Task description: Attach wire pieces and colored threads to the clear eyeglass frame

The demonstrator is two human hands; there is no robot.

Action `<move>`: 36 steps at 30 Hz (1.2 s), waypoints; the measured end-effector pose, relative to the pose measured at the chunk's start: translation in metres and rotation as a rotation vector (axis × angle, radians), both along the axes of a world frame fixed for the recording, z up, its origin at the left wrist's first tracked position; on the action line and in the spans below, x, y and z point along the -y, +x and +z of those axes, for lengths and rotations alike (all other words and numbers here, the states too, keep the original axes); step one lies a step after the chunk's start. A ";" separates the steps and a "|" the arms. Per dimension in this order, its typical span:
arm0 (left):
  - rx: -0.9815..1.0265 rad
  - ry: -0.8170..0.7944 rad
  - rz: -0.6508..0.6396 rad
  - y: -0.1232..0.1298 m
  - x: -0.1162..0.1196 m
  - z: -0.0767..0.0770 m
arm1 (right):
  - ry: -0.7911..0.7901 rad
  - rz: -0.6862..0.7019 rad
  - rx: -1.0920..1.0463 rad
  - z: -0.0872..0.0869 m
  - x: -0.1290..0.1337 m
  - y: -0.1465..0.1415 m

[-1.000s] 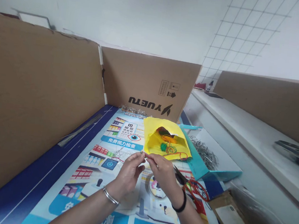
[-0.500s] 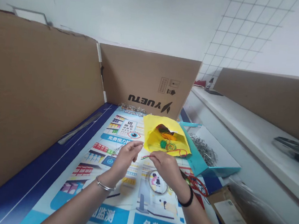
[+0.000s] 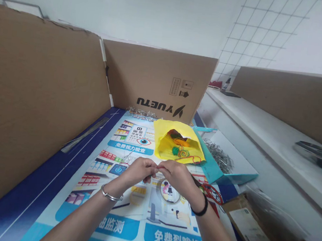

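Observation:
My left hand (image 3: 142,170) and my right hand (image 3: 178,175) meet fingertip to fingertip over the printed mat (image 3: 120,214). Pinched between the right thumb and fingers is a thin red cord (image 3: 160,167), of which only a short bit shows. The left fingers are closed at the cord's end; what exactly they grip is too small to tell. Just beyond the hands lies a yellow bag (image 3: 164,130) with green, orange and red thread (image 3: 183,152) on it. More red cord (image 3: 213,193) lies beside my right wrist.
A blue box (image 3: 242,179) of metal pieces (image 3: 221,157) stands right of the bag. Cardboard panels (image 3: 155,73) rise at the back and left. A cardboard box (image 3: 255,233) sits at the lower right, beside a white ledge (image 3: 265,127). Thin strips (image 3: 85,134) lie on the left.
My left hand has moved right and its fingers have closed against those of my right hand. The cord end that stuck out between the hands is now mostly covered. The view has shifted slightly.

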State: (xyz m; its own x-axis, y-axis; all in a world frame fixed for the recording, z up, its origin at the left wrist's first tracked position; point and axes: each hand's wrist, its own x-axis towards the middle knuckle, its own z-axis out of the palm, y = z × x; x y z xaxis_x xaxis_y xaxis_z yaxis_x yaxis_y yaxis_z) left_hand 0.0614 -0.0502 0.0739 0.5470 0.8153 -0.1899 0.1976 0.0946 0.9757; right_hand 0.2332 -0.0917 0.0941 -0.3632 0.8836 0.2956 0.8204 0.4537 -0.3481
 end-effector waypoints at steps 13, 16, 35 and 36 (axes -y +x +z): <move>0.005 -0.070 -0.181 -0.003 0.000 -0.001 | -0.088 0.054 -0.012 0.005 0.000 0.002; 0.042 -0.159 -0.121 0.001 0.003 -0.005 | -0.089 0.061 0.041 0.002 0.001 0.001; 0.088 -0.161 -0.114 -0.004 -0.003 0.000 | -0.386 -0.517 0.540 -0.023 0.058 0.114; 0.106 -0.175 -0.128 -0.004 -0.002 0.002 | -0.389 -0.526 0.545 -0.031 0.065 0.115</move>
State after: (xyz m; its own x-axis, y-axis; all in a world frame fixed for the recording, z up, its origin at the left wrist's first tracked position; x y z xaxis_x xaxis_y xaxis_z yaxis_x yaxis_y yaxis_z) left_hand 0.0571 -0.0484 0.0759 0.6680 0.6978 -0.2585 0.1162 0.2452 0.9625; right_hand 0.3479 -0.1562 0.0627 0.1198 0.9796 -0.1611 0.9891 -0.1038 0.1042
